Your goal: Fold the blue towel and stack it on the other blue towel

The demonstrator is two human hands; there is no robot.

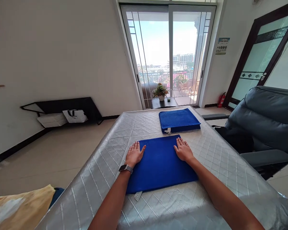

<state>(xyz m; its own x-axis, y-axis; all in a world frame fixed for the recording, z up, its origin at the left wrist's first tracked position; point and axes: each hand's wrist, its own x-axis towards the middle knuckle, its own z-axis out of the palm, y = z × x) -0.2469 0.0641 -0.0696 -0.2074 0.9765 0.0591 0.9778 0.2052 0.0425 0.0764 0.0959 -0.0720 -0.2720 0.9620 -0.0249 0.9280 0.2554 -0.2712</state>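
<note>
Blue cloth [158, 166], folded into a flat rectangle, lay in the head view on a counter [105, 164] fitted with a silver, diamond-quilted cover, directly in front of the person. The left hand [134, 153] was positioned palm down across the left edge of the cloth, near its far corner, fingers extended side by side and thumb spread inward over the fabric. The right hand [183, 149] was set palm down across the opposite edge, near the far right corner, fingers extended and thumb spread inward. Neither hand pinched the material. A watch [126, 168] was fitted to the left wrist. A white label [138, 195] projected from the near edge of the cloth, toward its left corner. Beyond the far edge, a stack of folded blue fabric [179, 119] rested on the same cover, with a second white label [168, 130] at its near side. A dark padded chair [271, 118] stood along the right side of the counter. Past the far end, a potted plant [160, 91] stood in front of a glazed sliding door [170, 48].
</note>
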